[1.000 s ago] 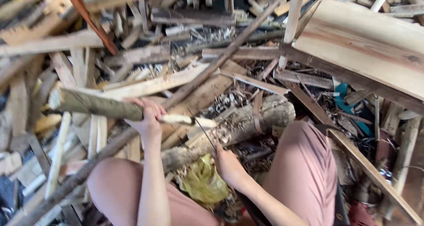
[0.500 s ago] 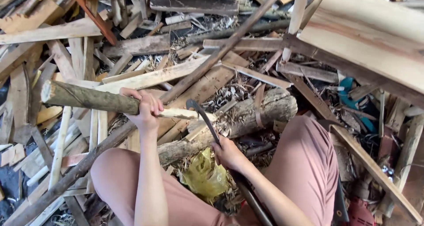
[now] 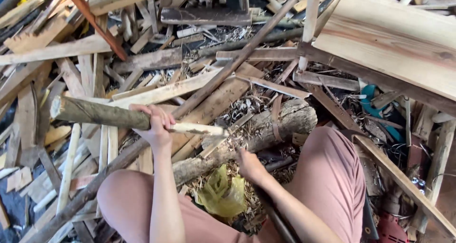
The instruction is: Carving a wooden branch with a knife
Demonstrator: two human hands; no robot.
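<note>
Scrap-wood pile (image 3: 204,57) behind; left hand (image 3: 156,126) fingers wrapped round branch (image 3: 99,114).

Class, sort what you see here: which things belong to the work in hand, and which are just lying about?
In hand:
left hand gripping the branch, its tip stripped pale
right hand, its tool unclear
log beneath the tip

Lying about:
yellow bag
wide plank
long pole
red stick
</note>
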